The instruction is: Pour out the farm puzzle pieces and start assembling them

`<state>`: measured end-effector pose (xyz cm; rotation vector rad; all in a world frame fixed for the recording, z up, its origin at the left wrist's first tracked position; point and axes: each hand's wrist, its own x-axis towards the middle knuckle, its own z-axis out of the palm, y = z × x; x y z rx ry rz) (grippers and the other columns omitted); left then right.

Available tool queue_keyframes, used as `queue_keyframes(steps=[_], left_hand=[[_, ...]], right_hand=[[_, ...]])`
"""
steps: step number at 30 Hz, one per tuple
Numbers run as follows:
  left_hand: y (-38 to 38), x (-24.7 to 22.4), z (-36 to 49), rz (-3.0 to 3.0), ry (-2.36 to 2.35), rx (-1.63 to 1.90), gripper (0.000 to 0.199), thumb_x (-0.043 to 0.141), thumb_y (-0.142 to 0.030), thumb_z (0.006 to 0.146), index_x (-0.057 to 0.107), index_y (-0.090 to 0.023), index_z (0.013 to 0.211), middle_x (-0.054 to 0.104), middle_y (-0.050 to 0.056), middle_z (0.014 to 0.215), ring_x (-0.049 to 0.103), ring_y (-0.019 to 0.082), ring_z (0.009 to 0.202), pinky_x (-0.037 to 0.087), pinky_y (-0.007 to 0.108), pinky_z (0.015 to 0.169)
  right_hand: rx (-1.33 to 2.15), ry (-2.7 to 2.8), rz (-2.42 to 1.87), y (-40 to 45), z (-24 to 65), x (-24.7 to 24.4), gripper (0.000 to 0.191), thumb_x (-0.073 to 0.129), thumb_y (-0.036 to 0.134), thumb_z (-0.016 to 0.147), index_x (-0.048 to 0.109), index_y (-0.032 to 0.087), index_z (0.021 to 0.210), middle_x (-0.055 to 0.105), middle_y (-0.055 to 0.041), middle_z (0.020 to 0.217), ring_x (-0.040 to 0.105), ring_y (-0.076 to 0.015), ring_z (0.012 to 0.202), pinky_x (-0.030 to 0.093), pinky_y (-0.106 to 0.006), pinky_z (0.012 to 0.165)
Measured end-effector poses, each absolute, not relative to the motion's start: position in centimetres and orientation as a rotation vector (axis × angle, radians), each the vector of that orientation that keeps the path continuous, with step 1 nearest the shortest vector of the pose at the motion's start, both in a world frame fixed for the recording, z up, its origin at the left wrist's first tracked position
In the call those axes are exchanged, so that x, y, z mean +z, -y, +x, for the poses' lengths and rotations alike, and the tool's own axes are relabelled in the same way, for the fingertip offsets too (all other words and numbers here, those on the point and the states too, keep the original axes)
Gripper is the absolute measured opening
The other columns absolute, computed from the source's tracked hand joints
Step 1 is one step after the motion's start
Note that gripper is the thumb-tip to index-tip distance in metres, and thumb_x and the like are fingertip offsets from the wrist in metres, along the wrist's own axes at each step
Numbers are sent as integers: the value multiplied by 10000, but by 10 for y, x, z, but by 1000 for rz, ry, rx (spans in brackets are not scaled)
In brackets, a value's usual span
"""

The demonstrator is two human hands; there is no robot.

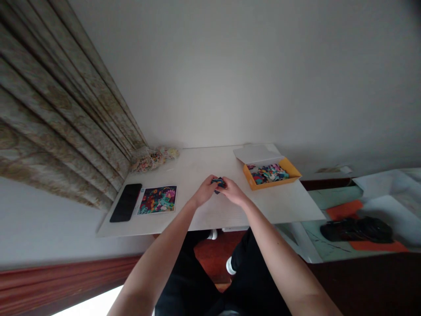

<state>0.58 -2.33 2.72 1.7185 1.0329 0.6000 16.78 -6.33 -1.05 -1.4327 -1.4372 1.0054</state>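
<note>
Both my hands meet over the middle of the white table. My left hand [206, 189] and my right hand [231, 190] are closed on small dark puzzle pieces [217, 182] between them; my fingers partly cover these, so I cannot tell how many there are. To the right, a yellow box [276, 184] with its lid folded back holds a heap of colourful puzzle pieces [270, 173]. A printed picture card [158, 199] in similar dark, bright colours lies flat at the left.
A black phone [126, 202] lies at the table's left end. Behind it sits a clear bag of small colourful things [153, 159], near the curtain [59, 101]. Past the white table's [200, 158] right edge, a dark camera-like object [357, 230] rests on a lower surface.
</note>
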Motion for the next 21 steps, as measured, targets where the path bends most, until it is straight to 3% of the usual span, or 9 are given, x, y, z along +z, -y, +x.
queue_keyframes(steps=[5, 9, 13, 17, 21], left_hand=[[54, 22, 21, 1486, -1134, 740, 204, 438, -153, 880, 601, -214, 985, 693, 51, 1015, 653, 187, 999, 534, 298, 879], [72, 23, 40, 1338, -1185, 863, 140, 473, -254, 949, 576, -220, 1037, 671, 57, 1052, 651, 184, 982, 539, 273, 816], [81, 23, 49, 1294, -1158, 874, 193, 474, -339, 1005, 577, -225, 1123, 674, 77, 1138, 656, 184, 1014, 540, 267, 796], [80, 17, 45, 1399, -1176, 814, 257, 549, -320, 979, 602, -238, 1217, 671, 76, 1206, 642, 180, 1074, 528, 279, 867], [76, 6, 39, 1427, -1174, 726, 269, 587, -244, 932, 640, -220, 1195, 688, 55, 1093, 653, 164, 946, 528, 288, 844]], right_hand=[[1108, 1332, -1340, 87, 164, -5, 337, 720, 522, 830, 592, 218, 901, 619, 27, 757, 561, -158, 674, 445, -277, 632], [1132, 1260, -1308, 100, 161, -2, 428, 689, 632, 841, 586, 221, 899, 591, 34, 717, 525, -143, 599, 427, -271, 560], [983, 1306, -1377, 110, 174, 8, 407, 725, 613, 830, 628, 219, 856, 677, -24, 787, 632, -194, 728, 521, -320, 684], [750, 1093, -1386, 112, 235, 27, 526, 799, 617, 749, 663, 237, 1085, 756, -86, 1034, 720, -246, 921, 583, -381, 827], [504, 881, -1607, 105, 326, 41, 566, 699, 699, 785, 696, 205, 1061, 765, -124, 1014, 727, -267, 888, 582, -384, 729]])
